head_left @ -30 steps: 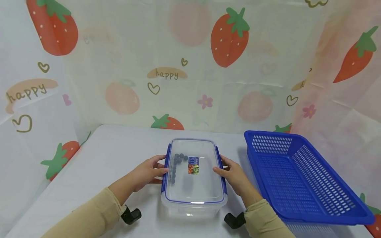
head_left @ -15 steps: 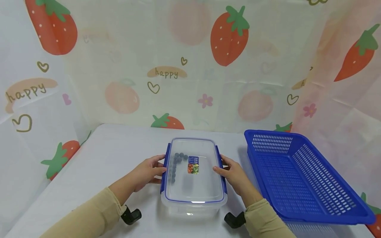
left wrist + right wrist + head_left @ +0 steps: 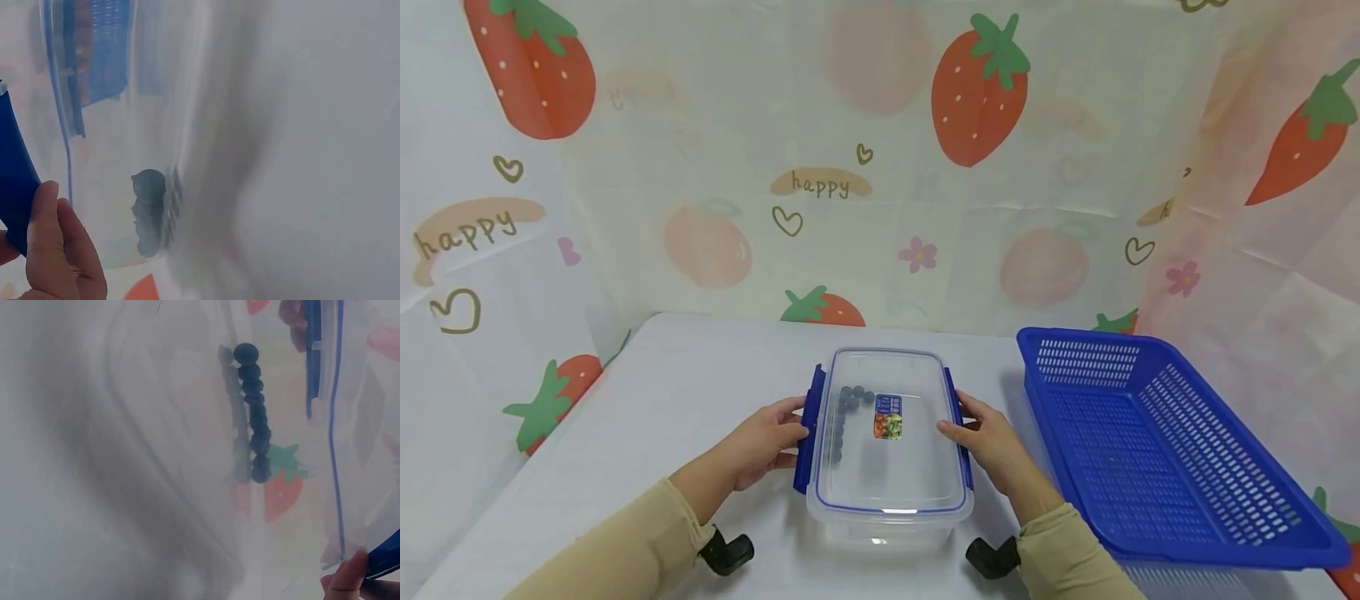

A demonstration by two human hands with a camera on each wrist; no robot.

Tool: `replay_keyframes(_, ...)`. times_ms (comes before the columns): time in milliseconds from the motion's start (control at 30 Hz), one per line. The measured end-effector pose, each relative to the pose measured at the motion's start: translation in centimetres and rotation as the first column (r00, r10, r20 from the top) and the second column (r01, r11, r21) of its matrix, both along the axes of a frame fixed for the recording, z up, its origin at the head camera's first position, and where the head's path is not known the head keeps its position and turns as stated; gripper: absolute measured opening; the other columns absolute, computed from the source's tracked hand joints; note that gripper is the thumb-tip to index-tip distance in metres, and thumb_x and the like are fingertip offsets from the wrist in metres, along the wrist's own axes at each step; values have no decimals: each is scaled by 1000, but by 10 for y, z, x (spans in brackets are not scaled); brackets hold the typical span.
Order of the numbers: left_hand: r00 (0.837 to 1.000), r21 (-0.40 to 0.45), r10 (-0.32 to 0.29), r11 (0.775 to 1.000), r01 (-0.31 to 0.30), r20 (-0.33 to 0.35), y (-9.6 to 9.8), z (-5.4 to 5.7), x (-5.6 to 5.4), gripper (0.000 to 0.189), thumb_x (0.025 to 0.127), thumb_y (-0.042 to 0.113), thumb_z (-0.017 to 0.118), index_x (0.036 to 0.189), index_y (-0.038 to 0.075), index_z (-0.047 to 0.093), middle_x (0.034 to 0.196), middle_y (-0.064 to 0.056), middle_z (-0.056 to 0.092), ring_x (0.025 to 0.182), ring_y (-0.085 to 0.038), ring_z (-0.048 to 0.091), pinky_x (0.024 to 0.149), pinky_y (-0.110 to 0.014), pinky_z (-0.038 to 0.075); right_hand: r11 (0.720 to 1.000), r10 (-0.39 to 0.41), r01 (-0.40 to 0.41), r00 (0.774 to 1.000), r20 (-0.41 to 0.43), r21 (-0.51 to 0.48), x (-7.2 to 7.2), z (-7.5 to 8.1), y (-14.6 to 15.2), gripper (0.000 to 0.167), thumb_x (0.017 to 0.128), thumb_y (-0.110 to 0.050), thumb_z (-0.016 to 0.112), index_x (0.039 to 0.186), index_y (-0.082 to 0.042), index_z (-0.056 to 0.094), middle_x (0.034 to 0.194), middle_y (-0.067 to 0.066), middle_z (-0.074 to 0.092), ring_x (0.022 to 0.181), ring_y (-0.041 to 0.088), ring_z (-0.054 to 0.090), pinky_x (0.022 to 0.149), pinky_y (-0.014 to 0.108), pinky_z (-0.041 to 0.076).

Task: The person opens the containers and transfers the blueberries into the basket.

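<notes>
A clear lidded food container (image 3: 891, 527) stands in the middle of the white table, with blue side latches and a small label (image 3: 888, 417) on its lid (image 3: 917, 479). Dark blue round berries, like blueberries (image 3: 257, 419), lie along the left side inside. My left hand (image 3: 758, 446) pinches the left latch (image 3: 807, 433), which is swung outward from the lid's edge. At the right side, my right hand (image 3: 998, 450) grips the container, its thumb over the lid's edge and its other fingers at the right latch (image 3: 964, 471), partly hidden.
A blue perforated plastic basket (image 3: 1172, 450) stands to the right of the container, close to the right forearm. Behind the table hangs a strawberry-printed cloth (image 3: 880, 233), with more of it at both sides. Black cameras (image 3: 992, 557) sit at both wrists.
The left latch has swung outward, away from the lid, and my left hand has shifted slightly left with it. My right hand and the container have stayed in place.
</notes>
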State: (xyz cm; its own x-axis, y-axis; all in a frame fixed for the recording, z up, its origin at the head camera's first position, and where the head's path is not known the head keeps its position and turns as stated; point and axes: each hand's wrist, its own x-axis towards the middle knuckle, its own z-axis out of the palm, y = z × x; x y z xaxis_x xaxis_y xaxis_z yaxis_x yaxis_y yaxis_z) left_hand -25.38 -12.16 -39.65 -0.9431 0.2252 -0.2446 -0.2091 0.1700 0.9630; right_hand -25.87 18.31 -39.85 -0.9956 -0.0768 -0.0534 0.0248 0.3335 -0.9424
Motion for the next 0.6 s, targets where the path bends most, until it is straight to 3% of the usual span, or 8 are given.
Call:
replay_keyframes(267,1000,-34,-10,999,10,3,-3,1,0,54,89,7,47,141,11,33,107,-13,58,92,-23,59,76,-38,53,1000,-7,7,1000,7,6,1,1,-1,75,81,-28,70,141,-5,32,127,16,49,99,24,53,87,41,49)
replay_keyframes(600,998,-105,1,994,5,58,-6,-9,0,51,88,3,56,136,7,40,96,-12,60,82,-20,61,72,-33,55,1000,-4,4,1000,0,-3,1,-1,-1,72,82,-23,69,141,-5,32,126,16,50,99,24,53,85,40,50)
